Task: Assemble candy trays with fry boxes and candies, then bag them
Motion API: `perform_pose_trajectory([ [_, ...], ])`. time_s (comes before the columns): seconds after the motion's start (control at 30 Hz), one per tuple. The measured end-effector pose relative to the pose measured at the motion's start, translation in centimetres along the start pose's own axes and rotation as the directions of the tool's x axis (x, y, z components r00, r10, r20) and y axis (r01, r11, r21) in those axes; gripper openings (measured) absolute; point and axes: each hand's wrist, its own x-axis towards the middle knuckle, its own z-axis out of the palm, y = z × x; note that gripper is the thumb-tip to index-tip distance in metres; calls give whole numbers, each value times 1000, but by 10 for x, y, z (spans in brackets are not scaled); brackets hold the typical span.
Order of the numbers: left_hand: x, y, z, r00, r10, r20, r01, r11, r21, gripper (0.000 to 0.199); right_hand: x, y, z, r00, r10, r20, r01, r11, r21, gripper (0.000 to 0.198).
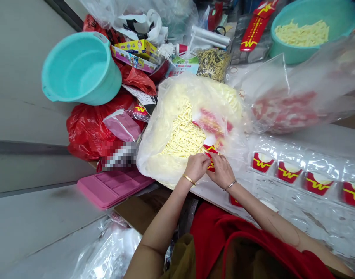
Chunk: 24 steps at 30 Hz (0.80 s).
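Observation:
A small red fry carton with yellow zigzag marks (pixel 211 148) is held between both hands at the front of a large clear plastic bag (pixel 151 170). My left hand (pixel 196 166), with a gold bangle at the wrist, pinches the carton's left side. On its right side, my right hand (pixel 221 169) has its fingers closed on the same carton. Just beyond them, many pale yellow fry-shaped pieces (pixel 184 133) lie in the opened bag. More red cartons show blurrily through the plastic to the right of the pieces.
Several red cartons in clear plastic trays (pixel 288 171) line the right side. A turquoise tub (pixel 78 71) stands at upper left; another tub (pixel 293 50) with pale strips is at upper right. Red bags (pixel 84 130) and a pink plastic tray (pixel 113 188) lie left.

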Motion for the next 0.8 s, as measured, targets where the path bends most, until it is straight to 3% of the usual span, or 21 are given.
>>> perform_pose_trajectory([
  [0.1, 14, -22, -19, 992, -5, -125, 15, 997, 81, 23, -3, 8, 0, 997, 72, -13, -72, 997, -14, 66],
  [0.2, 37, -51, -34, 949, -135, -286, 230, 916, 329, 35, -3, 12, 1, 996, 86, -20, -86, 996, 5, 74],
  [0.27, 52, -67, -36, 939, -192, -286, 299, 865, 402, 31, -4, 12, 2, 997, 70, -25, -69, 997, 26, 75],
  [0.33, 62, -77, -33, 943, -210, -259, 300, 873, 385, 21, -4, 12, 4, 998, 52, -34, -50, 998, 44, 75],
  [0.4, 65, -84, -28, 939, -213, -270, 285, 922, 263, 15, -4, 12, 4, 998, 48, -38, -46, 998, 48, 76],
  [0.5, 59, -88, -26, 895, -315, -316, 269, 946, -182, 6, -3, 15, 3, 998, 66, -24, -66, 997, 29, 75],
  [0.6, 45, -81, -28, 866, -433, -250, 226, 786, -576, 11, 2, 14, 1, 996, 84, -10, -84, 996, 20, 75],
  [0.67, 35, -70, -29, 883, -441, -162, 178, 634, -752, 20, 8, 9, 1, 996, 87, -21, -86, 996, 31, 77],
  [0.73, 25, -56, -27, 909, -412, -62, 161, 484, -860, 25, 14, 0, 2, 996, 80, -35, -79, 996, 48, 77],
  [0.8, 18, -43, -23, 928, -373, -9, 187, 486, -854, 25, 20, -8, 3, 996, 74, -46, -71, 995, 64, 74],
])
